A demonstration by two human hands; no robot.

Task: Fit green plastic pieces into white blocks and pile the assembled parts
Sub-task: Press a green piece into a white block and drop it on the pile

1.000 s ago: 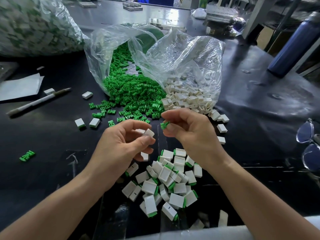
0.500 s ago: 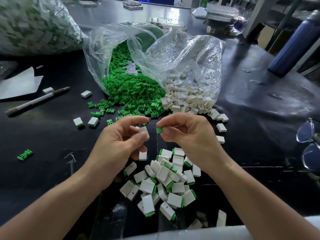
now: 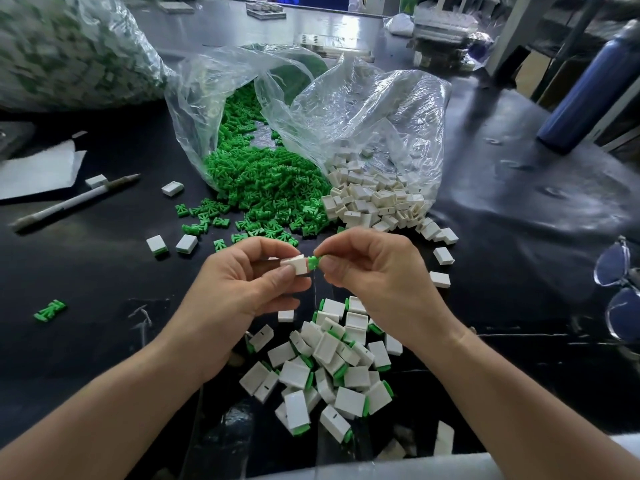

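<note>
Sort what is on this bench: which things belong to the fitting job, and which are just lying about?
In the job: left hand holding a white block; right hand pinching a green piece; heap of green pieces; heap of white blocks; pile of assembled parts.
Lying about: pen; sheet of paper; blue bottle; glasses.

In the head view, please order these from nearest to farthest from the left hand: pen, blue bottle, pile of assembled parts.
1. pile of assembled parts, just right of the left hand.
2. pen, on the left.
3. blue bottle, far back right.
</note>
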